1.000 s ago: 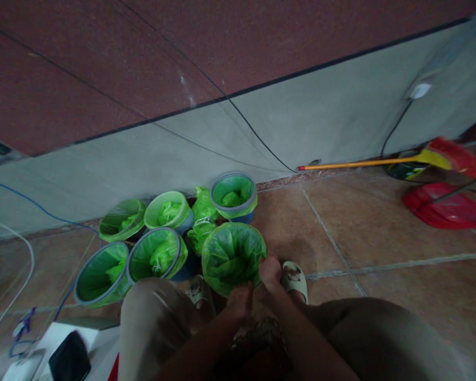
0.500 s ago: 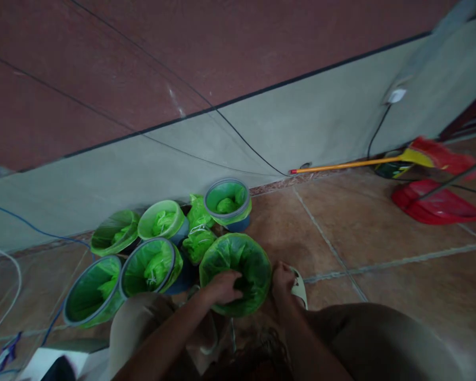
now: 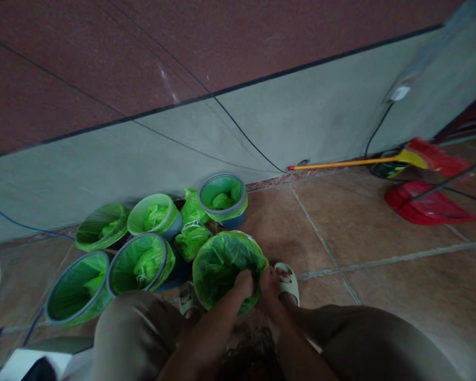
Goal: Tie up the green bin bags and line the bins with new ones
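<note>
Lined bin [image 3: 222,262] gripped at its near rim
Your left hand [image 3: 244,280] and right hand [image 3: 270,279] pinch the green liner [image 3: 216,254] at its edge, holding it over the rim; the bin stands between your sandals [image 3: 287,276].

Centre-bottom of frame: my left hand [image 3: 244,280] pinches the green liner [image 3: 222,262] at the near right rim of the closest bin. My right hand [image 3: 268,279] touches the same rim just beside it, grip unclear. A sandal [image 3: 287,278] sits right of my hands. Five more lined bins [image 3: 137,263] cluster to the left and behind, with tied green bags [image 3: 190,239] between them. Upper right, along the wall: broom [image 3: 360,161] and red dustpan [image 3: 424,203].
</note>
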`<move>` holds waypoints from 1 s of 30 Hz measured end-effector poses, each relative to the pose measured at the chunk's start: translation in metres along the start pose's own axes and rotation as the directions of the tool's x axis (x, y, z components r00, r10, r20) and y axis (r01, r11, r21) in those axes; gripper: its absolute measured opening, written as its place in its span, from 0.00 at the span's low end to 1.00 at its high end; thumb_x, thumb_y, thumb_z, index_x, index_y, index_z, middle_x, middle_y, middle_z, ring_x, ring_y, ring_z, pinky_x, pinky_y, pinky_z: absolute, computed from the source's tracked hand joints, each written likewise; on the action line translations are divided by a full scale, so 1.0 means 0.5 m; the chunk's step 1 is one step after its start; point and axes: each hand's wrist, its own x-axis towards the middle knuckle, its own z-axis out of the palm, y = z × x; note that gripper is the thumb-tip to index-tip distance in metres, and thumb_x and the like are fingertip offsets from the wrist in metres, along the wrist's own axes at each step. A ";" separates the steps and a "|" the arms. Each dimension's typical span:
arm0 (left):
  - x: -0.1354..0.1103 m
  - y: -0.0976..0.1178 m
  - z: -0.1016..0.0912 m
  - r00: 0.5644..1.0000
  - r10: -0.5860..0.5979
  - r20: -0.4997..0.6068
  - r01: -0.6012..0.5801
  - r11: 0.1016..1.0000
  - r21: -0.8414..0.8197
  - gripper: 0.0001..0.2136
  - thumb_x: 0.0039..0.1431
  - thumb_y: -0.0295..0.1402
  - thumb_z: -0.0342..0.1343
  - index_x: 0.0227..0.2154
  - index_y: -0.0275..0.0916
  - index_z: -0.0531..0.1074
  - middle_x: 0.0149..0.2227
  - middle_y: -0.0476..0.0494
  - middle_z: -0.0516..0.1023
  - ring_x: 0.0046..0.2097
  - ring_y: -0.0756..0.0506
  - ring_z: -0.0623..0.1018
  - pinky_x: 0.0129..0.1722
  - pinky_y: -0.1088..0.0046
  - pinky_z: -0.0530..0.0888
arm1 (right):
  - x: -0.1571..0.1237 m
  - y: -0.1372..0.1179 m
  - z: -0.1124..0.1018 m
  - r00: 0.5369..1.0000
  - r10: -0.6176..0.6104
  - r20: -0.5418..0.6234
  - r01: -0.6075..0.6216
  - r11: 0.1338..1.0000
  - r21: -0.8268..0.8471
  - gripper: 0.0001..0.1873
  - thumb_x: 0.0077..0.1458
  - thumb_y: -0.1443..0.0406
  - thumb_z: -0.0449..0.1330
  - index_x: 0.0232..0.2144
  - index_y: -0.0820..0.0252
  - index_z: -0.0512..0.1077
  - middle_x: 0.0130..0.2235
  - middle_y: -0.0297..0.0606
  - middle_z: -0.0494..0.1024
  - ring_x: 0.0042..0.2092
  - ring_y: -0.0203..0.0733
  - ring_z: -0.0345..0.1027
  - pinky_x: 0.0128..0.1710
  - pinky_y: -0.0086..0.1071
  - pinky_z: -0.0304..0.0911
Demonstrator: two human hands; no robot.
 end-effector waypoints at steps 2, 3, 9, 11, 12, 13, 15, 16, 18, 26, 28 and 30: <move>-0.003 -0.004 -0.003 1.000 -0.013 -0.011 0.013 1.000 0.006 0.10 0.58 0.28 0.53 0.38 0.30 0.77 0.40 0.34 0.81 0.44 0.39 0.79 0.47 0.65 0.73 | -0.009 -0.017 -0.003 1.000 -0.006 0.009 0.006 0.999 -0.031 0.27 0.59 0.53 0.42 0.32 0.63 0.75 0.32 0.47 0.79 0.33 0.47 0.71 0.33 0.35 0.62; -0.004 -0.007 -0.007 1.000 -0.018 -0.018 0.018 1.000 0.009 0.11 0.58 0.29 0.52 0.38 0.29 0.77 0.40 0.33 0.81 0.45 0.39 0.79 0.47 0.65 0.73 | -0.015 -0.024 -0.005 1.000 -0.021 0.014 0.022 0.999 -0.042 0.28 0.60 0.52 0.41 0.34 0.63 0.75 0.32 0.48 0.79 0.33 0.47 0.72 0.35 0.35 0.62; -0.019 -0.027 -0.043 0.991 -0.119 -0.065 0.124 0.989 0.075 0.13 0.61 0.25 0.48 0.42 0.31 0.76 0.46 0.32 0.79 0.51 0.40 0.77 0.52 0.67 0.71 | -0.038 -0.044 -0.012 0.982 -0.187 0.037 0.191 0.964 -0.187 0.27 0.62 0.55 0.42 0.46 0.68 0.73 0.39 0.52 0.79 0.38 0.49 0.73 0.38 0.36 0.63; -0.024 -0.032 -0.055 0.985 -0.156 -0.077 0.162 0.983 0.087 0.14 0.60 0.25 0.48 0.43 0.31 0.76 0.47 0.32 0.79 0.51 0.40 0.77 0.52 0.68 0.71 | -0.039 -0.045 -0.010 0.973 -0.222 0.059 0.230 0.938 -0.260 0.25 0.61 0.59 0.45 0.50 0.70 0.71 0.42 0.54 0.79 0.41 0.50 0.73 0.40 0.35 0.63; -0.026 -0.033 -0.060 0.983 -0.164 -0.084 0.171 0.982 0.084 0.14 0.60 0.25 0.48 0.44 0.31 0.75 0.47 0.33 0.79 0.52 0.40 0.77 0.53 0.68 0.71 | -0.039 -0.045 -0.009 0.971 -0.229 0.068 0.239 0.927 -0.290 0.25 0.60 0.61 0.46 0.52 0.71 0.70 0.43 0.55 0.79 0.43 0.50 0.74 0.41 0.35 0.63; -0.027 -0.032 -0.065 0.981 -0.170 -0.095 0.178 0.980 0.083 0.14 0.60 0.24 0.48 0.46 0.32 0.75 0.49 0.33 0.78 0.52 0.40 0.76 0.53 0.68 0.70 | -0.039 -0.046 -0.007 0.971 -0.227 0.074 0.239 0.920 -0.310 0.25 0.59 0.63 0.47 0.54 0.72 0.68 0.44 0.55 0.79 0.43 0.50 0.74 0.42 0.35 0.63; -0.028 -0.027 -0.077 0.972 -0.182 -0.149 0.193 0.979 0.060 0.15 0.61 0.26 0.47 0.48 0.34 0.74 0.50 0.35 0.78 0.54 0.41 0.76 0.55 0.68 0.70 | -0.038 -0.047 -0.005 0.976 -0.203 0.080 0.218 0.923 -0.317 0.26 0.59 0.64 0.46 0.55 0.73 0.67 0.45 0.56 0.78 0.44 0.50 0.74 0.43 0.35 0.63; -0.026 -0.022 -0.084 0.964 -0.184 -0.190 0.192 0.981 0.025 0.15 0.63 0.27 0.46 0.48 0.34 0.74 0.50 0.36 0.78 0.54 0.42 0.76 0.55 0.68 0.69 | -0.037 -0.048 -0.004 0.979 -0.186 0.078 0.201 0.930 -0.308 0.27 0.60 0.63 0.47 0.56 0.74 0.66 0.45 0.57 0.78 0.45 0.51 0.73 0.43 0.36 0.63; -0.018 -0.009 -0.099 0.944 -0.196 -0.266 0.172 0.979 -0.110 0.15 0.65 0.31 0.46 0.46 0.35 0.75 0.49 0.37 0.79 0.53 0.42 0.76 0.55 0.68 0.69 | -0.036 -0.052 -0.003 0.983 -0.172 0.063 0.182 0.946 -0.267 0.29 0.60 0.60 0.48 0.56 0.76 0.65 0.47 0.59 0.77 0.47 0.53 0.72 0.46 0.38 0.63; 0.054 0.028 -0.144 0.895 -0.363 -0.258 0.191 0.837 -0.513 0.13 0.64 0.36 0.51 0.41 0.34 0.76 0.36 0.40 0.82 0.34 0.47 0.81 0.35 0.75 0.75 | -0.020 -0.098 -0.018 0.902 -0.427 -0.060 0.413 0.895 -0.167 0.22 0.61 0.62 0.45 0.44 0.66 0.75 0.46 0.50 0.75 0.49 0.48 0.65 0.53 0.40 0.59; 0.067 0.031 -0.147 0.885 -0.383 -0.265 0.196 0.822 -0.535 0.11 0.61 0.35 0.53 0.38 0.34 0.77 0.33 0.41 0.82 0.33 0.47 0.81 0.32 0.75 0.74 | -0.020 -0.108 -0.017 0.871 -0.491 0.011 0.484 0.855 -0.186 0.20 0.61 0.65 0.46 0.39 0.62 0.77 0.45 0.47 0.75 0.48 0.47 0.64 0.52 0.39 0.59; 0.077 0.034 -0.147 0.871 -0.407 -0.276 0.201 0.807 -0.555 0.09 0.59 0.32 0.54 0.38 0.34 0.77 0.33 0.42 0.82 0.32 0.47 0.81 0.30 0.77 0.74 | -0.023 -0.111 -0.015 0.853 -0.516 0.083 0.520 0.822 -0.234 0.19 0.59 0.67 0.47 0.40 0.62 0.78 0.46 0.46 0.75 0.48 0.47 0.63 0.51 0.39 0.59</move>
